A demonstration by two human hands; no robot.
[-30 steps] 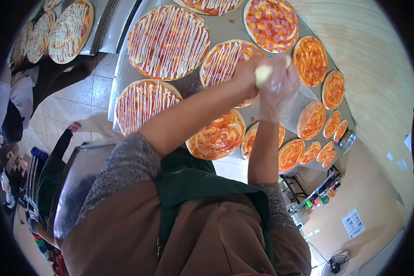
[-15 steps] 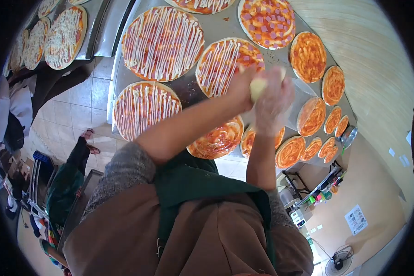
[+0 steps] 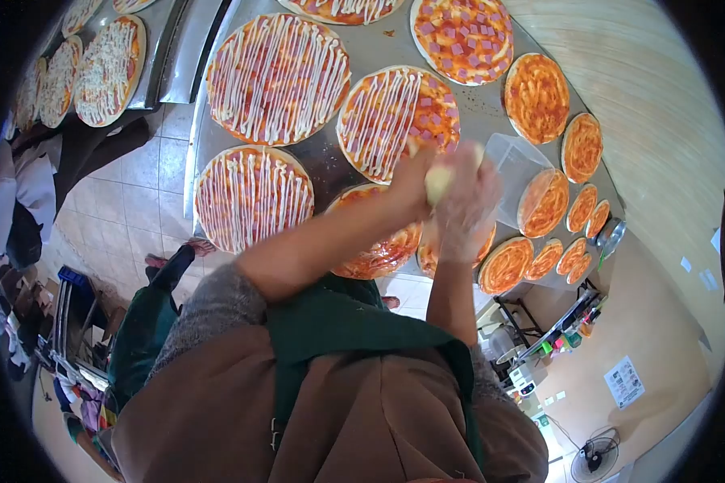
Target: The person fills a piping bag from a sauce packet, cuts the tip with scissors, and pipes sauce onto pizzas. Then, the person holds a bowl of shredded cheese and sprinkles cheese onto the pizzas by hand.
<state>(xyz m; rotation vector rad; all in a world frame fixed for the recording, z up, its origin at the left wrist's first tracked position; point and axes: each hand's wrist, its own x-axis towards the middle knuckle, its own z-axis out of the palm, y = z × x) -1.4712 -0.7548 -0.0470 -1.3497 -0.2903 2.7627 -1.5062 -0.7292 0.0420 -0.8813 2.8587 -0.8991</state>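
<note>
Both of my hands are closed around a soft piping bag (image 3: 439,183) filled with pale yellow sauce, its tip pointing at a ham pizza (image 3: 395,109). My left hand (image 3: 412,183) grips the lower end. My right hand (image 3: 466,201), slightly blurred and apparently in a clear plastic glove, wraps the upper part. White zigzag lines cover the left part of that pizza; diced ham and red sauce show on its right. A large striped pizza (image 3: 278,79) and a smaller striped pizza (image 3: 254,200) lie to the left. My forearms partly hide a red-sauced pizza (image 3: 379,249).
A clear plastic container (image 3: 513,165) stands right of my hands. Beyond it are several sauce-only pizzas (image 3: 537,98) on the metal table (image 3: 479,105). A ham pizza (image 3: 461,40) lies at the back. Cheese-topped pizzas (image 3: 109,71) rest on another table. A co-worker (image 3: 141,346) stands at left.
My hands and the piping bag have shifted down and left, uncovering the clear container and more of the ham pizza. The co-worker at left has moved a leg toward the table.
</note>
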